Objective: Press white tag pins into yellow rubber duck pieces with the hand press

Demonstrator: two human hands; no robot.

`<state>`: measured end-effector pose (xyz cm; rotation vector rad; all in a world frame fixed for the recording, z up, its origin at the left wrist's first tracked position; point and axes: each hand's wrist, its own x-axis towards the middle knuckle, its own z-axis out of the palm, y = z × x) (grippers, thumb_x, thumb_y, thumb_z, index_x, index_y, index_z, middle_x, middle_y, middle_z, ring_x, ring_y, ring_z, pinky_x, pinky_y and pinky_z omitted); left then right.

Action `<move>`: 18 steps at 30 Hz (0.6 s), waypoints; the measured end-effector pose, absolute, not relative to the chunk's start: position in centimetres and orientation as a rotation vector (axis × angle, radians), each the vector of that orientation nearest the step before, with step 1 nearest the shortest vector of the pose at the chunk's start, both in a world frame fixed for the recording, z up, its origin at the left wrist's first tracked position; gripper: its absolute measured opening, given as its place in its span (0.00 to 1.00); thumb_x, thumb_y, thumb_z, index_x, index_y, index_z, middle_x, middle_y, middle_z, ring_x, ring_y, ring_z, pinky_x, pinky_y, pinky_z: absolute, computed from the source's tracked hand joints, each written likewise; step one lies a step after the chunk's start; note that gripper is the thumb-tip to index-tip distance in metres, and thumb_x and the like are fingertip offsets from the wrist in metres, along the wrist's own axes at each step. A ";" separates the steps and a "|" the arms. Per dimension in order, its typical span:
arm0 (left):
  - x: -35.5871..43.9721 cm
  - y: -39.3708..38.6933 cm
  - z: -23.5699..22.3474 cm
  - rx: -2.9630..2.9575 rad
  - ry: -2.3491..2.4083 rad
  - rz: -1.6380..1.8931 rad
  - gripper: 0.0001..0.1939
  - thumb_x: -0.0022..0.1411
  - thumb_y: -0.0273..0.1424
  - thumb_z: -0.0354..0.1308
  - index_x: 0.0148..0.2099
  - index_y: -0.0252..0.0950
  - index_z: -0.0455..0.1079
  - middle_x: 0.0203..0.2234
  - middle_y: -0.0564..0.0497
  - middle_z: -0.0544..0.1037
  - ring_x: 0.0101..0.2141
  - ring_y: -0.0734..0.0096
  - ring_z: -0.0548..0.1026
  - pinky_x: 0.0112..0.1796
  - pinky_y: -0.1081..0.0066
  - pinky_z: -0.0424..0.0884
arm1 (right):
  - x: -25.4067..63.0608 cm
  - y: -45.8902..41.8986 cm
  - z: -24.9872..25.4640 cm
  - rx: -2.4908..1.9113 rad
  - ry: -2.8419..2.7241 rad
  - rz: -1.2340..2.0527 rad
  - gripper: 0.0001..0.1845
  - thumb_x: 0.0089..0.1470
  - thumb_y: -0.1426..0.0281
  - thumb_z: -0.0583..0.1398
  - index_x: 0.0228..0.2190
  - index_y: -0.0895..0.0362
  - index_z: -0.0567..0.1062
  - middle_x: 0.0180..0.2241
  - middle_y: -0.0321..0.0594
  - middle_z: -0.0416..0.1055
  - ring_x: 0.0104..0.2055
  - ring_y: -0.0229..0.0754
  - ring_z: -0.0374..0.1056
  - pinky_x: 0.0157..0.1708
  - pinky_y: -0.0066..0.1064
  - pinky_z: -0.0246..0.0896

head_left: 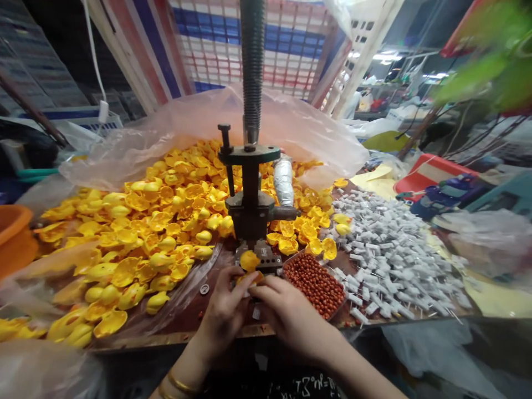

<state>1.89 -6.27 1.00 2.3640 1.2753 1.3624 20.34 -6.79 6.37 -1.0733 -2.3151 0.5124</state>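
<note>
My left hand (222, 305) is closed on a yellow plastic toy duck (250, 260) in front of the hand press (250, 216). Its rounded yellow head shows above my fingers; most of the body is hidden by them. From the other side my right hand (288, 307) closes its fingertips on the same duck, so both hands meet around it. Just beyond them lies the metal fixture block (266, 259) at the foot of the press. Close to my right hand sits a tray of small reddish-brown beads (313, 285).
A large heap of yellow duck shells (162, 213) on plastic sheeting spreads left and behind the press. Many grey-white blocks with thin metal pins (394, 249) lie to the right. An orange tub (14, 235) stands at the left edge. The press's wrapped handle (284, 180) juts upward.
</note>
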 end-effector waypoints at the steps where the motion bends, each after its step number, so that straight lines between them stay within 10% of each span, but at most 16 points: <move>1: 1.6 -6.2 1.1 2.272 1.345 1.408 0.15 0.60 0.25 0.55 0.49 0.43 0.72 0.43 0.46 0.68 0.45 0.64 0.72 0.44 0.65 0.74 | 21.4 -6.3 6.2 -1.186 -2.284 0.452 0.12 0.54 0.80 0.54 0.37 0.56 0.73 0.39 0.43 0.71 0.41 0.42 0.66 0.40 0.31 0.63; 4: 1.0 -5.9 1.1 1.787 1.505 1.540 0.07 0.54 0.31 0.63 0.37 0.40 0.76 0.44 0.47 0.68 0.48 0.61 0.71 0.46 0.62 0.73 | 24.8 -4.4 4.6 -1.648 -2.230 0.200 0.09 0.52 0.80 0.56 0.26 0.58 0.74 0.34 0.46 0.71 0.37 0.45 0.66 0.36 0.34 0.61; 9: 1.1 -5.4 1.5 0.852 1.367 1.460 0.24 0.40 0.37 0.72 0.40 0.33 0.75 0.40 0.45 0.78 0.41 0.61 0.77 0.43 0.63 0.74 | 27.4 -2.6 2.1 -1.933 -2.296 0.216 0.10 0.52 0.77 0.57 0.22 0.59 0.74 0.32 0.48 0.74 0.37 0.48 0.68 0.36 0.35 0.60; 18: 2.8 -5.3 3.1 0.435 1.057 1.382 0.18 0.39 0.33 0.74 0.35 0.31 0.79 0.37 0.45 0.82 0.39 0.68 0.78 0.40 0.76 0.74 | 22.3 -3.5 3.7 -1.285 -1.711 0.759 0.05 0.49 0.76 0.59 0.27 0.58 0.76 0.28 0.38 0.76 0.31 0.39 0.70 0.33 0.27 0.62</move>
